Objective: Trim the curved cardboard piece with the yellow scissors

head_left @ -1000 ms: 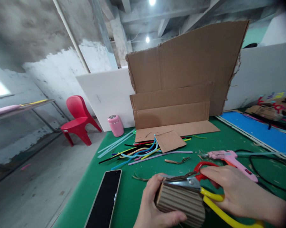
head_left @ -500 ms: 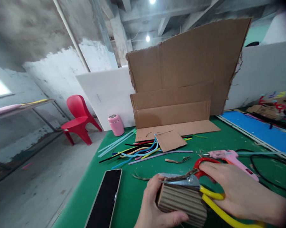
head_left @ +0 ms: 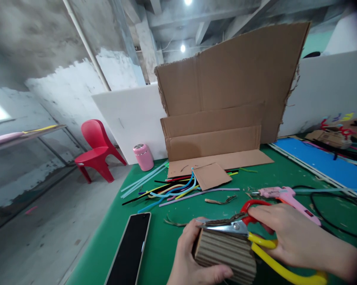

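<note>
My left hand [head_left: 193, 257] is wrapped round a small block of corrugated cardboard [head_left: 225, 255], its ridged face toward me. In my right hand [head_left: 291, 233] are scissors [head_left: 234, 227] with one red and one yellow handle. The blades lie along the block's top edge, pointing left toward my left fingers. A ragged brown strip of cardboard [head_left: 222, 222] runs along the blades. Behind the block, a torn scrap [head_left: 221, 200] and a thin curled shred [head_left: 174, 224] rest on the green table [head_left: 160, 245].
A phone [head_left: 129, 249] lies at the left. Coloured pipe cleaners [head_left: 178, 192] and a cardboard square [head_left: 212, 176] are farther back, before a large cardboard sheet [head_left: 234, 79]. A pink glue gun [head_left: 288, 196] with a black cable sits at right. A pink canister [head_left: 143, 157] stands behind.
The scissor blades look closer together along the block's top edge. Both hands hold nearly the same place; the whole view has shifted slightly.
</note>
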### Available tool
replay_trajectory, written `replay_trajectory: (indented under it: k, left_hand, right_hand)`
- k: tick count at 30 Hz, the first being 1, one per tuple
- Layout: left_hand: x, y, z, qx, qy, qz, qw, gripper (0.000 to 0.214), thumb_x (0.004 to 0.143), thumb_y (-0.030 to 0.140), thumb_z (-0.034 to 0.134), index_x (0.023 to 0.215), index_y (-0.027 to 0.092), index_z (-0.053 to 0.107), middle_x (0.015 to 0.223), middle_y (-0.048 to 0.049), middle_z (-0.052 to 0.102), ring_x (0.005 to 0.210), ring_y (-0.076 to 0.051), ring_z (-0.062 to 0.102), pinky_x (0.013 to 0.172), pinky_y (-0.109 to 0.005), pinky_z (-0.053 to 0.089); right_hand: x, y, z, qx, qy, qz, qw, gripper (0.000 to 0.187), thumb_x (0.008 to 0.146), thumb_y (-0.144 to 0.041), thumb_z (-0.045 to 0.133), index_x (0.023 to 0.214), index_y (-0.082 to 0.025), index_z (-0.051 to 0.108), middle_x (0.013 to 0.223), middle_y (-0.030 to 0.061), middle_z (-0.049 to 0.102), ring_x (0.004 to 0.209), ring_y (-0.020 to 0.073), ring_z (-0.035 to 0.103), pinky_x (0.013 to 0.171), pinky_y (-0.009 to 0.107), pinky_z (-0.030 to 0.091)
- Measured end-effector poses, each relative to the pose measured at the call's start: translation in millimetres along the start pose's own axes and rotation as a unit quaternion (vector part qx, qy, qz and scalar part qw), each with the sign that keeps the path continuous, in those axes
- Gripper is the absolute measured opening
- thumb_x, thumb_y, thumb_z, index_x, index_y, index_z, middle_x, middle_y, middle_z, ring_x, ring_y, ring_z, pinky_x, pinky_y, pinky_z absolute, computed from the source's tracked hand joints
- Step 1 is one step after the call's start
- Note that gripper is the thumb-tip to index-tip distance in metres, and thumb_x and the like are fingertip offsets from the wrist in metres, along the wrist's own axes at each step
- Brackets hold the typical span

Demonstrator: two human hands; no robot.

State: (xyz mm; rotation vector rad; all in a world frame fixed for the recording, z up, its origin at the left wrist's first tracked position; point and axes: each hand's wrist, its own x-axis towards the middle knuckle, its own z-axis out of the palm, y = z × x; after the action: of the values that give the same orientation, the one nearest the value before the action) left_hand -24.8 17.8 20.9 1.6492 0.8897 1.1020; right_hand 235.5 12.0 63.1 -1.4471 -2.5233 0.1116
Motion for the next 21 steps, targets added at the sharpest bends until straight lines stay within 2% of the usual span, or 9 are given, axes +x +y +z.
replay_trajectory:
  k: [7, 12, 15, 17, 21]
  left_hand:
    - [-2.7, -6.3, 0.4, 0.018, 0.012, -0.013, 1.000, 0.075, 0.050, 0.055, 0.084, 0.113, 0.020, 0.063, 0.114, -0.0105, 0.064, 0.107, -0.030, 0.061, 0.093, -0.035, 0.048]
    - [-4.3, -10.1, 1.4, -0.001, 0.009, -0.019, 1.000, 0.080, 0.048, 0.059, 0.083, 0.114, 0.020, 0.061, 0.109, -0.0104, 0.066, 0.101, -0.030, 0.063, 0.093, -0.039, 0.048]
    - [-4.3, -7.7, 3.1, -0.003, 0.021, -0.026, 0.999, 0.080, 0.046, 0.055, 0.085, 0.114, 0.021, 0.061, 0.108, -0.0088, 0.065, 0.098, -0.028, 0.063, 0.089, -0.036, 0.050]
    - [-3.4, -4.0, 5.1, -0.038, 0.034, -0.035, 0.998, 0.077, 0.046, 0.055, 0.086, 0.111, 0.021, 0.062, 0.104, -0.0069, 0.065, 0.094, -0.026, 0.064, 0.084, -0.032, 0.051]
    - [-2.2, 0.4, 8.3, -0.111, 0.052, -0.066, 0.990, 0.072, 0.048, 0.051, 0.086, 0.108, 0.019, 0.063, 0.097, -0.0065, 0.068, 0.089, -0.025, 0.065, 0.079, -0.030, 0.052]
  right_hand:
    - [0.5, 2.8, 1.4, -0.014, -0.005, -0.007, 1.000, 0.021, 0.089, -0.044, 0.049, 0.082, -0.025, 0.051, 0.080, 0.0014, 0.064, 0.068, 0.0229, 0.061, 0.055, 0.035, 0.040]
    - [1.5, 5.0, 3.3, -0.009, 0.015, 0.000, 1.000, 0.023, 0.090, -0.043, 0.048, 0.078, -0.024, 0.051, 0.075, 0.0007, 0.064, 0.064, 0.0216, 0.062, 0.053, 0.034, 0.042]
    - [1.4, 10.7, 3.8, -0.001, 0.022, 0.034, 0.999, 0.023, 0.090, -0.044, 0.049, 0.081, -0.024, 0.054, 0.076, 0.0012, 0.065, 0.065, 0.0217, 0.062, 0.054, 0.034, 0.043]
    - [0.3, 16.2, 5.1, 0.007, 0.033, 0.073, 0.997, 0.024, 0.089, -0.046, 0.051, 0.090, -0.023, 0.058, 0.085, 0.0041, 0.068, 0.071, 0.0230, 0.064, 0.054, 0.033, 0.045]
    - [-4.7, 25.8, 14.1, 0.045, 0.055, 0.163, 0.984, 0.040, 0.082, -0.055, 0.058, 0.104, -0.023, 0.060, 0.105, 0.0095, 0.069, 0.087, 0.0292, 0.067, 0.055, 0.033, 0.048]
